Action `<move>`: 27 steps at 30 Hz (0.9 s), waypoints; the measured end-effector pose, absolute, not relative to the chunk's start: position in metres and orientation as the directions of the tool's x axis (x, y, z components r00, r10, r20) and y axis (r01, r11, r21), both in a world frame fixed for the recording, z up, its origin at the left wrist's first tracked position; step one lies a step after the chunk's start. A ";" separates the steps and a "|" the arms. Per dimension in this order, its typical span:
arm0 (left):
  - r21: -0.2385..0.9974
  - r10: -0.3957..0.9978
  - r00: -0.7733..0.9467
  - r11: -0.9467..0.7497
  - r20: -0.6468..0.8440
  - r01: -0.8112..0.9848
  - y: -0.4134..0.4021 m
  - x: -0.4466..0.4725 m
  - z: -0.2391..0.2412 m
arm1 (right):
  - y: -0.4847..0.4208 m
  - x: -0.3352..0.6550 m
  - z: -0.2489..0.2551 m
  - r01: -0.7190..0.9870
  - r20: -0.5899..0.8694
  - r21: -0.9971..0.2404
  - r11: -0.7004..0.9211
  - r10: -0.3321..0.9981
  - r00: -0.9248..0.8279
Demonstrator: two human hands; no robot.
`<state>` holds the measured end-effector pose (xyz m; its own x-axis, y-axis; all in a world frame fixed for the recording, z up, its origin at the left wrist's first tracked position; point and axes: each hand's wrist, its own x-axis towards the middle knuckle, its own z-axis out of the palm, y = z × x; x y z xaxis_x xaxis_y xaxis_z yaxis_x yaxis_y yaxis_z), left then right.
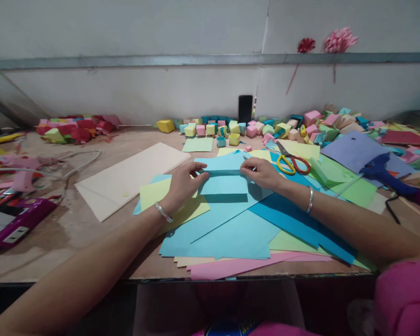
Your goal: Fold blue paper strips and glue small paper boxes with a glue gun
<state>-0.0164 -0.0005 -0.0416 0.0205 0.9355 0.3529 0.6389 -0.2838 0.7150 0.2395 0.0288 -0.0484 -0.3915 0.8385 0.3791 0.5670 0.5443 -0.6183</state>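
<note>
Between my hands is a light blue sheet of paper [223, 185] with a crease running across it. My left hand [186, 183] pinches its left edge between thumb and fingers. On the right edge, my right hand [259, 171] has its fingertips closed on the same sheet. Beneath lie larger light blue sheets [217, 240], a yellow sheet [156, 195] and dark blue paper [301, 224]. Scissors [292, 163] with yellow and red handles rest just beyond my right hand.
Small folded paper boxes [234, 139] line the wall, with red and pink ones [84, 128] at left. A black phone [245, 108] leans upright there. A blue glue gun [388, 172] lies right; a purple power strip [19, 224] and cables lie left. A cream board [133, 179] is beside the papers.
</note>
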 end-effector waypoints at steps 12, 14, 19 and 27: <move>0.957 0.950 -0.138 -0.264 0.279 0.117 -0.002 -0.014 -0.039 | 0.009 0.228 -0.043 0.485 0.331 -0.651 0.584 0.793 -0.512; 0.954 0.952 -0.124 -0.263 0.281 0.145 -0.003 -0.014 -0.039 | 0.008 0.227 -0.043 0.498 0.336 -0.653 0.571 0.808 -0.484; 0.930 0.958 -0.096 -0.235 0.271 0.282 -0.006 -0.011 -0.040 | 0.012 0.227 -0.049 0.520 0.367 -0.683 0.512 0.857 -0.362; 0.920 0.955 -0.107 -0.230 0.276 0.317 -0.003 -0.014 -0.044 | 0.006 0.224 -0.056 0.510 0.369 -0.642 0.573 0.814 -0.450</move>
<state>-0.0137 -0.0031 -0.0438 -0.1065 0.9553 0.2759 0.3170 -0.2304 0.9200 0.2244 0.0063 -0.0556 -0.4497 0.8136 0.3686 0.5097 0.5726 -0.6421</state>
